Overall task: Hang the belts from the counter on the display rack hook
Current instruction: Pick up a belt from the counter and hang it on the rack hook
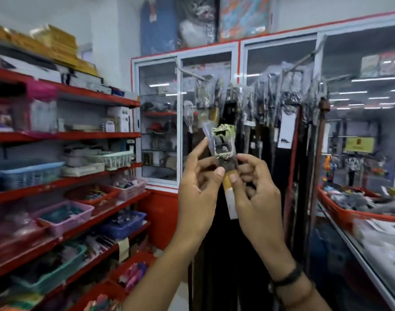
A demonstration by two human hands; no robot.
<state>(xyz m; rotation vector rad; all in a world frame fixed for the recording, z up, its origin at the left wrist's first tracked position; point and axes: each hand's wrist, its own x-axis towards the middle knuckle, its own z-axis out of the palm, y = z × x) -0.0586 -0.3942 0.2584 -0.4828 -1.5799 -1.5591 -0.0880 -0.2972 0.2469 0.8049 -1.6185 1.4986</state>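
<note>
I hold a belt (223, 144) up in front of me with both hands; its ornate metal buckle is wrapped in clear plastic and a yellow-and-white tag hangs below it. My left hand (198, 187) pinches the buckle from the left, and my right hand (254, 189) grips it from the right, thumb on the tag. Just behind, the display rack (270, 93) carries several plastic-wrapped belts hanging from metal hooks (192, 74). The strap below my hands is lost against the dark hanging belts.
Red shelves (64, 140) with baskets of small goods fill the left. A glass cabinet (160, 122) stands behind the rack. On the right, a glass counter (371, 254) carries a red tray (340, 207) of items.
</note>
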